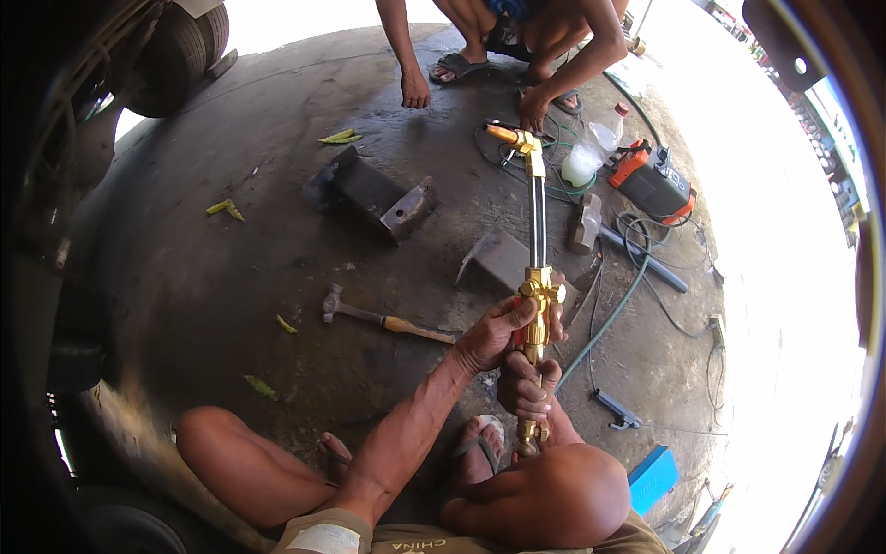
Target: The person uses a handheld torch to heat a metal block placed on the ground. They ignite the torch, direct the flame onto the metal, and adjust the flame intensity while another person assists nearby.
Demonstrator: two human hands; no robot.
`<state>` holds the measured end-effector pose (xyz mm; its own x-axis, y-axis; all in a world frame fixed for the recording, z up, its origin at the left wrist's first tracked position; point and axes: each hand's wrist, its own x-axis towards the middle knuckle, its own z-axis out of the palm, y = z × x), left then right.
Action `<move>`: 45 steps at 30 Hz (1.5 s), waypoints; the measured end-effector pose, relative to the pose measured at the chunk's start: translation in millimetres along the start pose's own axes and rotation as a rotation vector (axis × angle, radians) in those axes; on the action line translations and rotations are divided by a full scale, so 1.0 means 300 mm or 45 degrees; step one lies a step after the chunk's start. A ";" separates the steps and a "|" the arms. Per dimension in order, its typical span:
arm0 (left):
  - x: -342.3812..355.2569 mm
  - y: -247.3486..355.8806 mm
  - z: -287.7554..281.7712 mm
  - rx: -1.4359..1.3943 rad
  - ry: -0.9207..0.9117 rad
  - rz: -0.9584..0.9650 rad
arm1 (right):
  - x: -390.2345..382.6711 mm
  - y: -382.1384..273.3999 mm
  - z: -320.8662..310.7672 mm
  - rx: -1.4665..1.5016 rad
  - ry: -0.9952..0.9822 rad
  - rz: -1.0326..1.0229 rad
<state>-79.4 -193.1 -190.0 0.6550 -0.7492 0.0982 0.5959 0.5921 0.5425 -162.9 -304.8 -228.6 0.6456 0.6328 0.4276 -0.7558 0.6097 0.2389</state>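
Observation:
A brass cutting torch [538, 226] with twin silver tubes and a copper tip points away from me, above the floor. Around its valve body closes my left hand [498, 334], the thumb lying along the near side and fingertips showing beyond it. Lower down, my right hand [526, 388] wraps the torch's handle end, just above the fittings near my knee. Under the torch lies a dark steel piece [498, 258], partly hidden by it. A ball-peen hammer [392, 322] with a wooden handle rests left of the torch, its handle end close to my left wrist.
Across from me a person [544, 55] crouches, one hand near cables. A steel channel [374, 198] lies ahead. On the right are a sledgehammer [585, 224], an orange-black machine [652, 182], plastic bottle [609, 127], green hose [614, 314], electrode holder [616, 409] and blue box [653, 480].

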 end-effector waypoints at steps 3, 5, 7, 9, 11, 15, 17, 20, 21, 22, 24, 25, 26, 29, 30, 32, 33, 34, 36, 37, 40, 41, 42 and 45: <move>-0.028 0.003 0.009 0.188 0.137 -0.037 | -0.031 0.003 -0.001 -0.178 0.169 0.002; -0.044 0.020 0.012 0.434 0.291 -0.007 | -0.044 -0.066 -0.017 -0.567 0.353 0.178; -0.051 0.011 -0.008 0.653 0.413 0.043 | -0.040 -0.102 -0.009 -0.914 0.539 0.275; -0.059 0.007 -0.026 0.912 0.575 0.046 | -0.040 -0.109 -0.002 -1.079 0.706 0.314; -0.054 0.002 -0.041 1.073 0.686 0.073 | -0.030 -0.097 0.020 -1.278 0.897 0.250; -0.071 -0.034 -0.134 1.174 0.863 0.124 | -0.019 -0.086 0.018 -1.709 0.960 0.169; -0.088 -0.043 -0.173 1.186 0.874 0.091 | -0.018 -0.091 0.020 -1.773 1.031 0.248; -0.106 -0.068 -0.193 1.233 0.894 0.135 | -0.012 -0.088 0.030 -1.894 1.112 0.367; -0.111 -0.080 -0.189 1.246 0.900 0.131 | -0.020 -0.089 0.029 -1.928 1.131 0.399; -0.116 -0.088 -0.187 1.253 0.905 0.128 | -0.025 -0.089 0.026 -1.962 1.149 0.433; -0.127 -0.096 -0.174 1.262 0.913 0.117 | -0.036 -0.083 0.020 -1.966 1.161 0.434; -0.128 -0.101 -0.170 1.261 0.907 0.111 | -0.042 -0.081 0.020 -1.969 1.170 0.433; -0.128 -0.104 -0.163 1.260 0.901 0.104 | -0.048 -0.080 0.021 -1.971 1.171 0.432; -0.136 -0.109 -0.163 1.256 0.884 0.100 | -0.049 -0.074 0.028 -1.960 1.171 0.438; -0.136 -0.113 -0.158 1.249 0.882 0.105 | -0.049 -0.071 0.037 -1.944 1.182 0.444; -0.136 -0.119 -0.150 1.249 0.876 0.126 | -0.053 -0.069 0.040 -1.943 1.191 0.442; -0.135 -0.121 -0.144 1.257 0.871 0.142 | -0.057 -0.069 0.038 -1.960 1.191 0.433; -0.135 -0.122 -0.138 1.265 0.866 0.158 | -0.061 -0.069 0.036 -1.976 1.190 0.424; -0.137 -0.120 -0.127 1.255 0.866 0.109 | -0.069 -0.068 0.033 -1.983 1.188 0.415; -0.137 -0.118 -0.122 1.249 0.866 0.084 | -0.072 -0.068 0.032 -1.986 1.186 0.410; -0.141 -0.104 -0.102 1.191 0.847 -0.027 | -0.082 -0.068 0.029 -1.960 1.191 0.403; -0.140 -0.105 -0.101 1.179 0.846 -0.032 | -0.085 -0.068 0.029 -1.949 1.192 0.406; -0.141 -0.103 -0.100 1.168 0.846 -0.036 | -0.082 -0.067 0.033 -1.938 1.191 0.408; -0.142 -0.103 -0.094 1.170 0.848 -0.031 | -0.076 -0.061 0.041 -1.902 1.189 0.400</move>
<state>-112.8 -171.1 -234.5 0.9282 -0.2881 -0.2355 0.2255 -0.0681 0.9719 -165.1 -336.1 -232.0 0.7540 0.5091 -0.4151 -0.4622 -0.0379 -0.8860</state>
